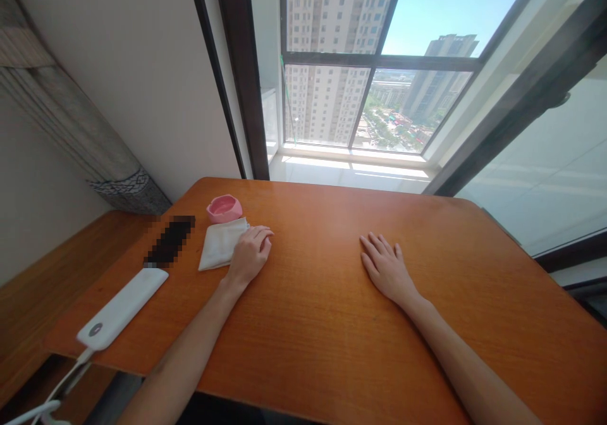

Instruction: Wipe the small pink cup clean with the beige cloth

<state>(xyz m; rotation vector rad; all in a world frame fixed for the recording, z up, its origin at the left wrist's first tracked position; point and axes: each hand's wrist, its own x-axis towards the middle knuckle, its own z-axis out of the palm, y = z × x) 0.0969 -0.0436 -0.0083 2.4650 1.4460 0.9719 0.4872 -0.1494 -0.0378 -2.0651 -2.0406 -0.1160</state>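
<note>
My left hand (250,253) rests on the right edge of a folded white cloth (219,244) lying on the orange wooden table (313,324). Its fingers curl loosely over the cloth's corner. My right hand (385,265) lies flat on the bare tabletop, palm down, fingers stretched out and a little apart, holding nothing. A small pink dish (224,208) sits just behind the cloth, near the table's far left corner.
A white power bank (124,307) with a cable lies near the table's left edge, with a blurred dark object (169,241) beyond it. A large window (374,64) stands behind the table. A wooden ledge (28,298) runs along the left wall.
</note>
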